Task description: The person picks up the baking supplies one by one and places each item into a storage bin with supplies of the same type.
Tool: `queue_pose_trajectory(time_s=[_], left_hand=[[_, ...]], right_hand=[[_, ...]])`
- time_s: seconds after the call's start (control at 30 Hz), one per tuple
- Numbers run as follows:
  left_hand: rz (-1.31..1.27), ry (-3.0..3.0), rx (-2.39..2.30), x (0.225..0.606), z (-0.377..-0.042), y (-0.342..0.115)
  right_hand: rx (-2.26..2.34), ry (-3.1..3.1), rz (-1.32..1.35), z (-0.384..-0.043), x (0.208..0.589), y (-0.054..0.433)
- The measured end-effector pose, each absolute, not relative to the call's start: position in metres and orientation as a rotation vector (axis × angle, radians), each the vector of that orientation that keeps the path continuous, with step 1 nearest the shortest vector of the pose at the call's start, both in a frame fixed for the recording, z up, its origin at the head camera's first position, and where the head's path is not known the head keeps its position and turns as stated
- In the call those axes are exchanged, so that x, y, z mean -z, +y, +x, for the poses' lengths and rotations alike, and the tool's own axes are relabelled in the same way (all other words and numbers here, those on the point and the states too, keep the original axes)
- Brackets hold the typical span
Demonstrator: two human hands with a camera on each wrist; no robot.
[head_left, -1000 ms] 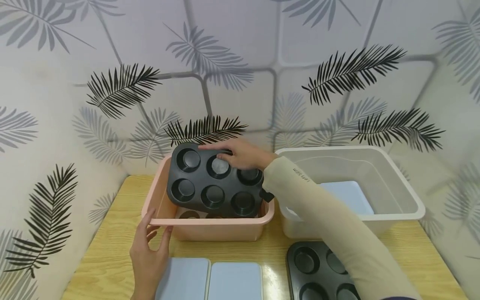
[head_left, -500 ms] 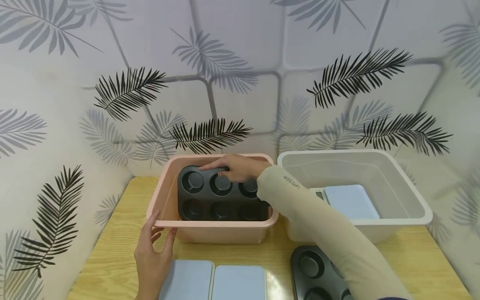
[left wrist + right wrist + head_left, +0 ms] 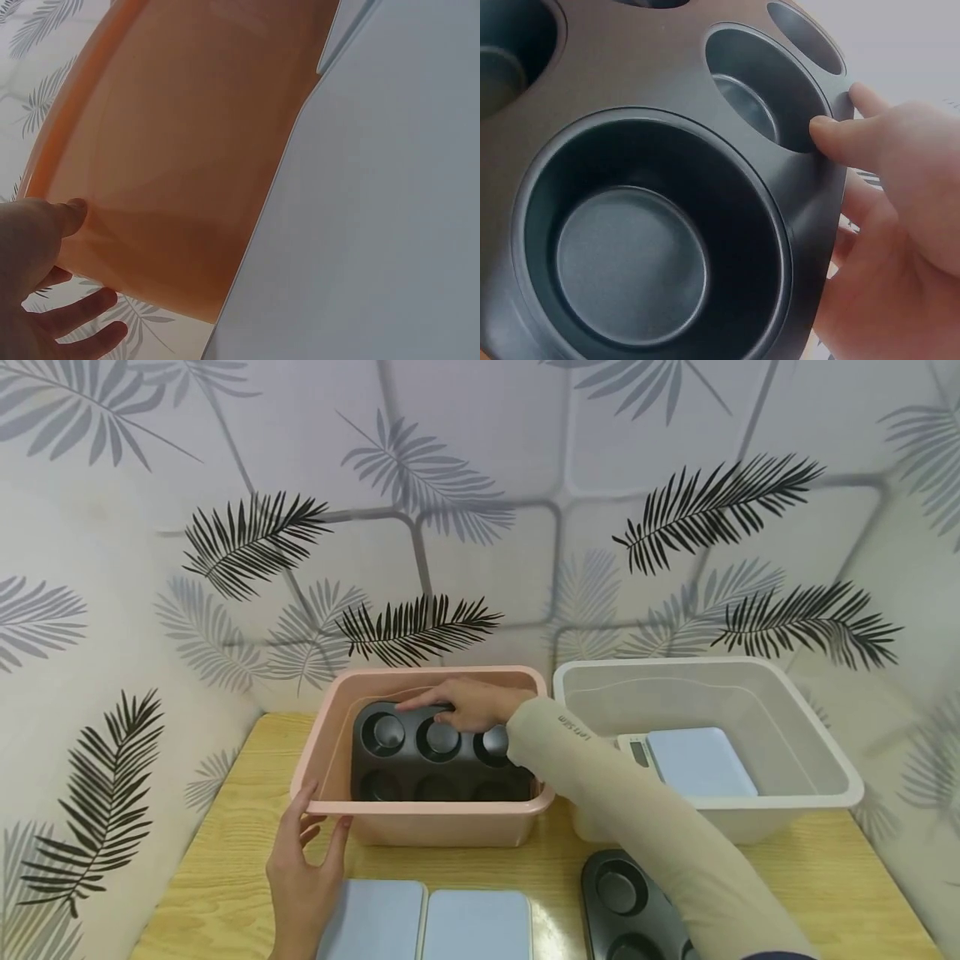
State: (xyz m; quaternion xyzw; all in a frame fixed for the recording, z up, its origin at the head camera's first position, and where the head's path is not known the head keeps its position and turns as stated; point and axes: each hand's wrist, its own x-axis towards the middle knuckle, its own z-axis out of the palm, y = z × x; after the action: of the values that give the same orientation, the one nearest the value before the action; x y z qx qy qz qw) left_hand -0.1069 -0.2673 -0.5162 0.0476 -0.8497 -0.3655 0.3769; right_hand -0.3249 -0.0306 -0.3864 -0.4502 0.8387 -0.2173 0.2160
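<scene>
A black muffin tin (image 3: 405,766) lies inside the pink plastic bin (image 3: 442,828), tilted toward me, its lower cups partly behind the bin's front wall. My right hand (image 3: 480,704) grips its far edge, thumb on the top face by a cup. Closer up in the right wrist view, the thumb and fingers of my right hand (image 3: 900,195) pinch the tin (image 3: 630,64). At the bin's front left corner my left hand (image 3: 303,877) holds the rim. The left wrist view shows its thumb against the outer wall (image 3: 165,150), the other fingers apart.
A grey bin (image 3: 795,803) stands on the right, holding a flat light-blue kitchen scale (image 3: 701,762). Two light-blue flat plates (image 3: 375,918) lie in front of the pink bin. Another muffin tin (image 3: 592,906) sits under my right forearm. A patterned wall (image 3: 495,577) rises behind.
My right hand has lowered the muffin tin from above the pink bin's rim down into it. During the last half second it moves only slightly. My left hand stays on the rim.
</scene>
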Motion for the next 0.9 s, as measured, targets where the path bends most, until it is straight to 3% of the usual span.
queue_pose_trajectory(time_s=[0.47, 0.9], left_hand=[[0.086, -2.133, 0.969, 0.515, -0.105, -0.265], [0.084, -2.131, 0.969, 0.514, -0.106, -0.264]], right_hand=[[0.577, 2.375, -1.265, -0.319, 0.383, -0.031], [0.795, 2.324, -1.108, -0.307, 0.363, -0.009]])
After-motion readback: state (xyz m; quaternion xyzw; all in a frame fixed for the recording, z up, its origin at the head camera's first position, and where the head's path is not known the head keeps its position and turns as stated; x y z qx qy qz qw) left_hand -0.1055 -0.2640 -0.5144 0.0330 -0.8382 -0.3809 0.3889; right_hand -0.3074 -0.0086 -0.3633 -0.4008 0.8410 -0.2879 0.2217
